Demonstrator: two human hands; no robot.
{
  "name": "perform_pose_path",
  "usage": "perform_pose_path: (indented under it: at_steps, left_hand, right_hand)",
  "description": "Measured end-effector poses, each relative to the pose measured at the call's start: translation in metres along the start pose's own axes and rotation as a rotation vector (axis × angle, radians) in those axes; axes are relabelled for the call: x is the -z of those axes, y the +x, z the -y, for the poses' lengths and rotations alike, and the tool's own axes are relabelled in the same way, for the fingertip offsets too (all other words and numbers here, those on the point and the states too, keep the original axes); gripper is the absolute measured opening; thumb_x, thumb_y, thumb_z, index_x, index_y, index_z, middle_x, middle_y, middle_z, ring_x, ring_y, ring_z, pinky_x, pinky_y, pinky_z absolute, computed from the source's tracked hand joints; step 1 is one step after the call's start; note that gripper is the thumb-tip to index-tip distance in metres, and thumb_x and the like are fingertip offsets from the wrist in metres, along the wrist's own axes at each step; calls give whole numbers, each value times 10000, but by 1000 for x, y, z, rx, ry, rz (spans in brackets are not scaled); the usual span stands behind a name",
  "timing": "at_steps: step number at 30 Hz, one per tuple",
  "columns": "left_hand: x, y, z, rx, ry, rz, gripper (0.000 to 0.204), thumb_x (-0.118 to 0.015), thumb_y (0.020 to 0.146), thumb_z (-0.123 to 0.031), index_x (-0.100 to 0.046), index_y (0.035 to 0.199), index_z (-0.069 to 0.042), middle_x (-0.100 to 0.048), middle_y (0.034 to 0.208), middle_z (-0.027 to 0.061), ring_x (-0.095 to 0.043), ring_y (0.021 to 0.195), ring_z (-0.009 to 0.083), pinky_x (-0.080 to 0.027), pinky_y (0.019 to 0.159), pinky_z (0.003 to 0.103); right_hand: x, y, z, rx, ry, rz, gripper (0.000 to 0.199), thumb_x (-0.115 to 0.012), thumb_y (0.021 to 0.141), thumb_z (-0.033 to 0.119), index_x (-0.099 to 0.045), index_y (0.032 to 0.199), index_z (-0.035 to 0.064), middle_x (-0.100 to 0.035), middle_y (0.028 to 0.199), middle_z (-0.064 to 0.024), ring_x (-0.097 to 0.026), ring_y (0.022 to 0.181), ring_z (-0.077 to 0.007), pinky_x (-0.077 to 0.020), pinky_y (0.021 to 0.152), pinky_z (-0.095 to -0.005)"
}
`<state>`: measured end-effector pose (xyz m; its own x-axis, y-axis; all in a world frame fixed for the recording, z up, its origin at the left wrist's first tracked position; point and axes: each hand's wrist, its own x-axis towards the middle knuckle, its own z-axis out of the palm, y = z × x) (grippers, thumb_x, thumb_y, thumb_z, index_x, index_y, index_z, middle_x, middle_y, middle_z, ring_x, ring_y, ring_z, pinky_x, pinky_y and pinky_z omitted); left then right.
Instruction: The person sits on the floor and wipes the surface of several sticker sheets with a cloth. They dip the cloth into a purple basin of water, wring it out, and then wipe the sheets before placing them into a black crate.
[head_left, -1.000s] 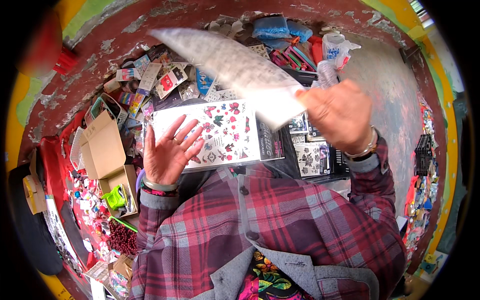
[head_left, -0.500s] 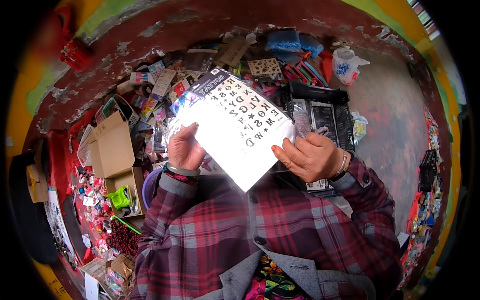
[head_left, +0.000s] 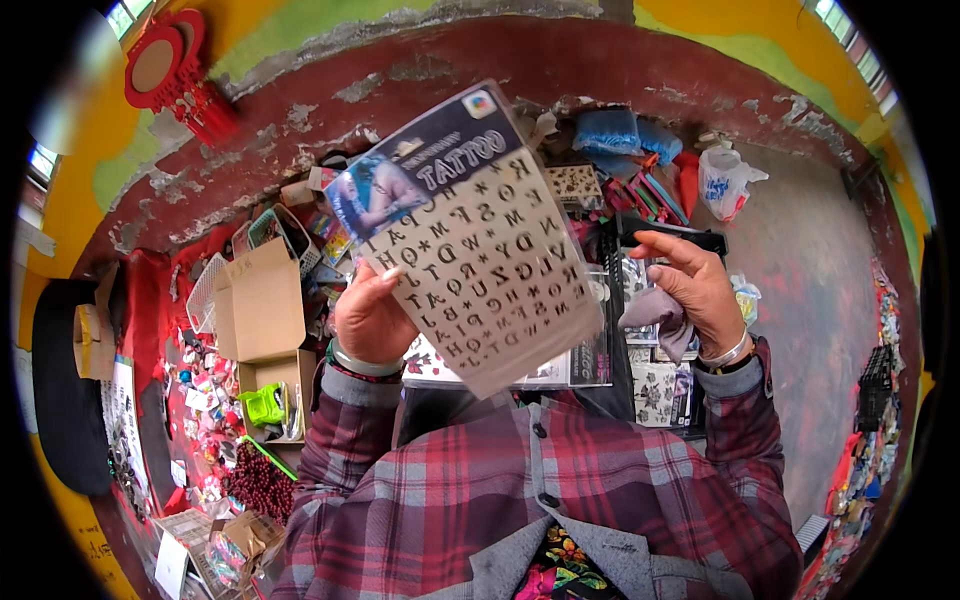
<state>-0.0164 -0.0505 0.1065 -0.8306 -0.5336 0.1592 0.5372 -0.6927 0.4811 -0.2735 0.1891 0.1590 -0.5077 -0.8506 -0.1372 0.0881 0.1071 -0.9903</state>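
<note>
My left hand (head_left: 372, 318) pinches the left edge of a temporary tattoo sheet (head_left: 490, 235) in a clear plastic sleeve. It is raised and tilted, with a dark header, a photo panel and rows of black letters. Off to its right, my right hand (head_left: 708, 300) is apart from the sheet, its thumb and forefinger spread. A greyish-mauve cloth (head_left: 662, 322) hangs from that hand, held in the lower fingers. Below the raised sheet lie more flat packages (head_left: 592, 358), partly covered by it. Patterned sheets (head_left: 660, 392) rest in a black crate (head_left: 712, 242) beneath my right hand.
An open cardboard box (head_left: 262, 300) with a bright green item (head_left: 263, 404) stands at left, near white plastic baskets (head_left: 207, 296). Small goods (head_left: 205, 420) are heaped around it. A white plastic bag (head_left: 728, 184) and blue plastic bundles (head_left: 606, 132) sit by the far wall.
My right hand has let go of the sheet's corner and moved right with the cloth. The sheet has risen and turned in my left hand; glare has left its letters. The view has shifted.
</note>
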Motion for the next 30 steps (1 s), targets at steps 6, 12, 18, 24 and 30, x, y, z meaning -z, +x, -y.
perform_pose_path:
  at_steps: [6,12,18,24,30]
  left_hand:
    - [-13,19,-2,173,117,68,582,-495,839,-57,-295,1385,-17,-448,1339,182,-461,1224,343,-373,1022,482]
    - [-6,28,12,254,103,63,644,-553,821,-133,-278,1393,-22,-451,1334,174,-462,1221,332,-369,1024,469]
    - [21,26,29,203,-26,45,634,-602,804,-269,-386,1332,8,-535,1241,177,-547,1120,319,-461,940,444]
    - [17,42,43,142,-69,-11,559,-598,808,-341,-513,1227,20,-607,1146,179,-611,1008,309,-497,882,457]
    - [25,42,42,257,34,-116,476,-550,773,-162,-525,1189,69,-627,1083,195,-622,977,309,-502,872,431]
  right_hand:
    - [-14,24,5,-144,14,380,485,-597,892,100,-439,1327,-43,-607,1134,-99,-546,1041,-123,-428,899,-244]
    - [-24,28,-22,-45,215,462,374,-480,935,36,-441,1298,-46,-580,1211,-114,-555,1097,-164,-437,935,-278]
    - [-32,25,-37,-56,376,396,380,-498,922,36,-454,1293,-28,-601,1177,-112,-583,1063,-166,-449,932,-287]
    - [-30,26,-45,-83,417,355,354,-523,905,52,-489,1249,-21,-604,1165,-104,-593,1052,-157,-474,910,-283]
    - [-30,26,-51,-98,385,303,355,-525,907,64,-485,1250,-19,-622,1120,-100,-612,1002,-155,-485,876,-283]
